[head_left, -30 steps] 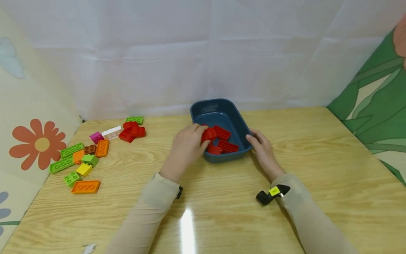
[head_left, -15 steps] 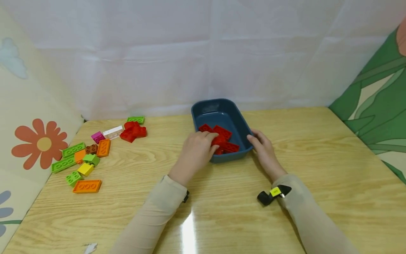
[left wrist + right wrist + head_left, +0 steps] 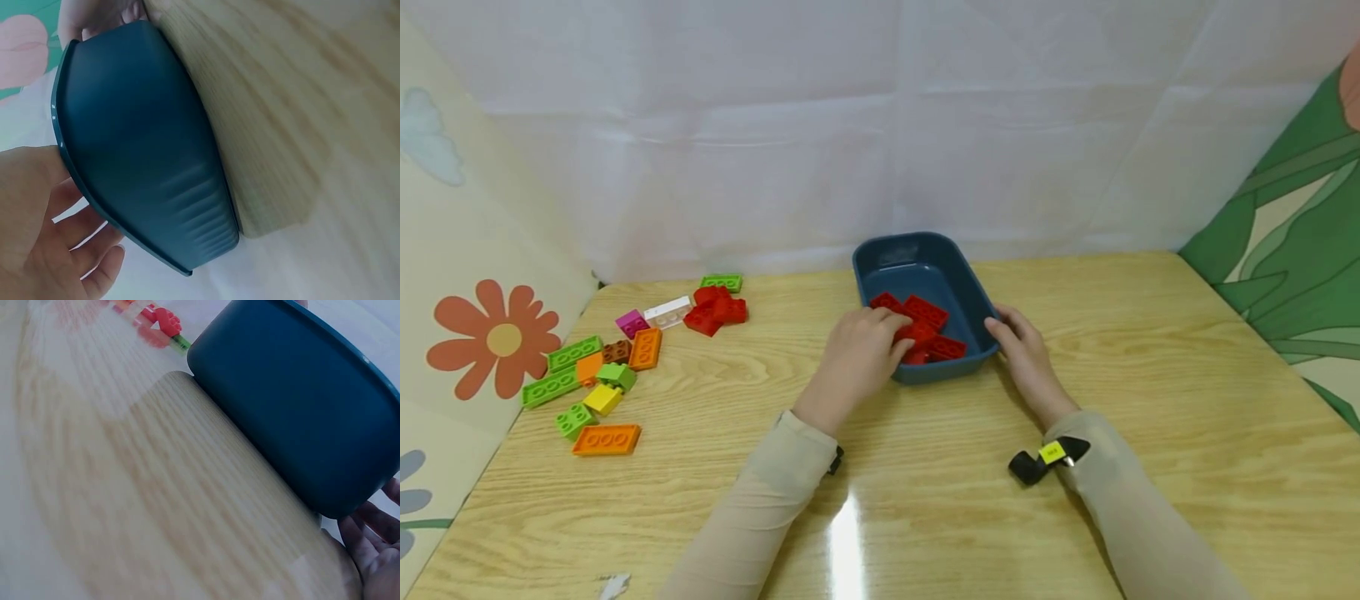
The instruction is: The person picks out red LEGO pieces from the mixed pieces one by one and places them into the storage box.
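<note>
red bricks (image 3: 927, 313) lie in the near end of the blue tray (image 3: 940, 372), long axis front-to-back; nearer is the left hand (image 3: 859, 352), fingers at them, whether pinching one i cannot tell; the right hand (image 3: 1027, 357) pinches the tray's right edge.

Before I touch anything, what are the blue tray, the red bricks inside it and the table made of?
Tray: probably hard plastic, smooth with a soft sheen; it has moulded ribs and a glinting rim.
Bricks: likely hard plastic too, with even colour and crisp edges.
Table: grain lines look like wood, glare suggests gloss; real or printed, I can't tell.
</note>
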The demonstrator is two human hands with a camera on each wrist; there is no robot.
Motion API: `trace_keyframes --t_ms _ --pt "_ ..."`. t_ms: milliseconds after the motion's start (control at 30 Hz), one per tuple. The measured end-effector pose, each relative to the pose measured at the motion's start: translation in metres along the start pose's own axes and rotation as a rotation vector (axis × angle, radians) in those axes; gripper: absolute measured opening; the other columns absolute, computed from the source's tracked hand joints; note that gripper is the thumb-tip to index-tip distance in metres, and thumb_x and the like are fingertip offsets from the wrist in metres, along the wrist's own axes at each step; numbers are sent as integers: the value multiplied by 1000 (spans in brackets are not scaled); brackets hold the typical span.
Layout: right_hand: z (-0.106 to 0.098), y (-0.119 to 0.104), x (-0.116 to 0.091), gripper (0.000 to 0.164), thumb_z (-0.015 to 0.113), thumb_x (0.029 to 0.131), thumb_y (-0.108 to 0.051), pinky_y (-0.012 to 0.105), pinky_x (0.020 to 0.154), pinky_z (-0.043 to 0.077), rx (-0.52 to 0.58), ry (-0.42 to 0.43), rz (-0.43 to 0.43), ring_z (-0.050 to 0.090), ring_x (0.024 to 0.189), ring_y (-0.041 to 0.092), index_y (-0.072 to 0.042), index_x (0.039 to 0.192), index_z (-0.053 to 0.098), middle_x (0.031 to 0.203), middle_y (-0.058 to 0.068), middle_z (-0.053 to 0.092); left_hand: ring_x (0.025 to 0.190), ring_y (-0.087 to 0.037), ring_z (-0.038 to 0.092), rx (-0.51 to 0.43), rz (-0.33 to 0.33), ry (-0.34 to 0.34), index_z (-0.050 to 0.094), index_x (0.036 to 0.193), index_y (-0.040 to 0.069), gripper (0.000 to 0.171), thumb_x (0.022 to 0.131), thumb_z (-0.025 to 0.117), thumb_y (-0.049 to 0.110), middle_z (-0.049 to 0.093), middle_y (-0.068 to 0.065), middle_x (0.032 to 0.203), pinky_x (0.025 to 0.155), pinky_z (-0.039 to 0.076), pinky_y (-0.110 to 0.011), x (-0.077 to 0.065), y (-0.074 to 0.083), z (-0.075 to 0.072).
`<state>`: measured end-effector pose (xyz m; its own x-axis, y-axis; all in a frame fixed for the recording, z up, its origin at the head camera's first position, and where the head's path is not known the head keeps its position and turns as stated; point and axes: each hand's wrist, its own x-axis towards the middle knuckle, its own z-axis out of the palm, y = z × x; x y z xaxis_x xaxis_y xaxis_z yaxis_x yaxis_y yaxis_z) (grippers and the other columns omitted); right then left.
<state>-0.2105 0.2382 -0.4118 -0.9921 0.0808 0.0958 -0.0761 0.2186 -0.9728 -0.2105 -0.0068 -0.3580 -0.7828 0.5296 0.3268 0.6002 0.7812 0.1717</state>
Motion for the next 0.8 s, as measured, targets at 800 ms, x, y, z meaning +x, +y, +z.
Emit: trace_keyframes --t_ms 800 --pt "1 -1 0 49 48 105 -28 15 94 42 8 -5 7 50 109 3 4 142 45 137 19 49 108 -28 62 -15 -69 141 72 114 11 20 99 61 19 69 -6 115 93 50 -41 -2 -55 -21"
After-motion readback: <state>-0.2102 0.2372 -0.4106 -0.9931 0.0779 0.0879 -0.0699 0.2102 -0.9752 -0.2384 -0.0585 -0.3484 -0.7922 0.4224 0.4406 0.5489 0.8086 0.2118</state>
